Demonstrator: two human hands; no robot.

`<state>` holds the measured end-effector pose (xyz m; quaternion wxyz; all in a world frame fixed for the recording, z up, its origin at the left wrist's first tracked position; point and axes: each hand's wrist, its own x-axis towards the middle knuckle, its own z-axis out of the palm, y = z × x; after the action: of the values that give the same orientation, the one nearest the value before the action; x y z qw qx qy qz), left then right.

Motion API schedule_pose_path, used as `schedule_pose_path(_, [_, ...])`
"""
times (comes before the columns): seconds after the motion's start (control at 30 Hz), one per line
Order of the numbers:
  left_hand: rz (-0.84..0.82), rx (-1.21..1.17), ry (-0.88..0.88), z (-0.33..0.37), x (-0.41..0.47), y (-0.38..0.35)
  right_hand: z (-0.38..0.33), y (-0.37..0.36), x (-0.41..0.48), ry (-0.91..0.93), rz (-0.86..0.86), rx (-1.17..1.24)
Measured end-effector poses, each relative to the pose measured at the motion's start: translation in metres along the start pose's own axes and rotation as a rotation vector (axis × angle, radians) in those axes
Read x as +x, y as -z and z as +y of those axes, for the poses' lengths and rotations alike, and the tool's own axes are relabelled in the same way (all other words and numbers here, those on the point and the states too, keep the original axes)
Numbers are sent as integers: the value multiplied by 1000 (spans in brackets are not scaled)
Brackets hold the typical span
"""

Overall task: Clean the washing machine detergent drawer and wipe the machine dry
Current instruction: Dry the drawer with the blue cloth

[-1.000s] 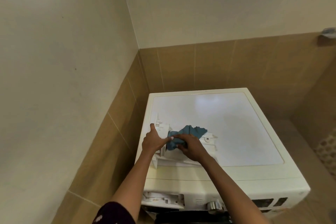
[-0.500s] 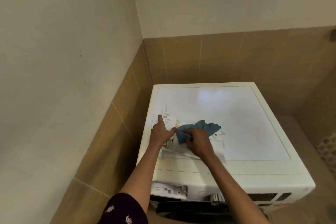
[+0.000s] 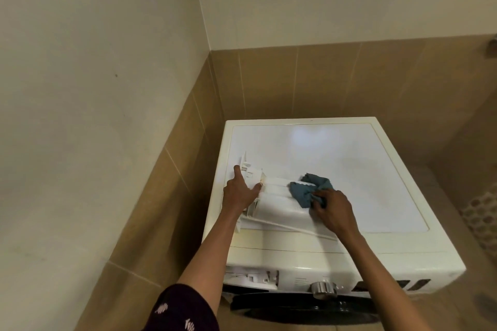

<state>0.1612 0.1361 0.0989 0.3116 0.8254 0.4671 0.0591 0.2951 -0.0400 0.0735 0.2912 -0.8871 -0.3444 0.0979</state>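
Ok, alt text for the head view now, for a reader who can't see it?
A person's right hand holds a bunched blue cloth against a white detergent drawer lying on top of a white washing machine, while the left hand steadies the drawer's left end. The machine sits in a tan-tiled corner.

left arm (image 3: pixel 212 247) and right arm (image 3: pixel 376 263) bare, reaching forward, left hand (image 3: pixel 240 192) braced on drawer (image 3: pixel 277 205), thumb pointing away, forefinger stretched right, right hand (image 3: pixel 333 209) knuckles up, fingers curled, pinching cloth (image 3: pixel 306 191), dark patterned sleeve (image 3: pixel 177 309) at left elbow
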Motion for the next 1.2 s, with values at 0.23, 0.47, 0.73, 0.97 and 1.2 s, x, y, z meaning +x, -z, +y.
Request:
schedule_pose_path(0.23, [5, -12, -11, -3, 5, 0, -39, 41, 29, -149, 318, 574])
schedule_pose_path(0.47, [8, 0, -27, -2, 4, 0, -66, -44, 42, 175, -217, -110])
schedule_pose_path(0.73, [17, -18, 7, -2, 3, 0, -26, -32, 30, 40, -21, -113])
schedule_pose_path(0.97, [-3, -7, -19, -1, 4, -1, -39, -8, 28, -115, -49, -94])
schedule_pose_path(1.2, [4, -11, -39, -2, 3, 1, -73, -51, 50, 162, -180, -175])
